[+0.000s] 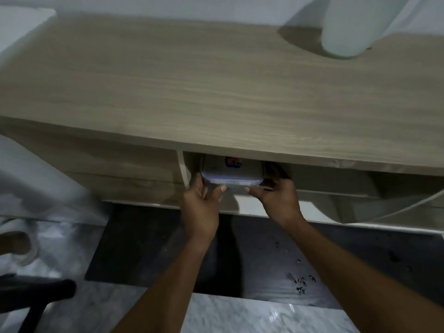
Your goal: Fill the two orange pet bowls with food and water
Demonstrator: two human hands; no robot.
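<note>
Lower left: dark mat (149, 248) lying on pale floor. Centre: my left hand (200, 207) is gripping the clear lidded container (231, 175) by its left end, under the wooden counter (216, 87). My right hand (278, 195) is clasping its right end, fingers curled. Orange bowls: out of frame.

the broad light-brown cabinet top (216, 87) looks like matt wood-grain laminate, with fine streaks running along its length. under its front edge sits a rectangular translucent plastic container (231, 173), smooth and faintly glossy along its pale lid rim, with a small dark sticker on top. below the cabinet top, the dark grey floor mat (149, 246) looks matt and slightly rough, with small shiny dark bits scattered on it. beside the mat, the white-grey marbled floor (228, 313) looks polished and reflective. on the cabinet top's far right stands a pale rounded object (348, 27), smooth and matt.
</note>
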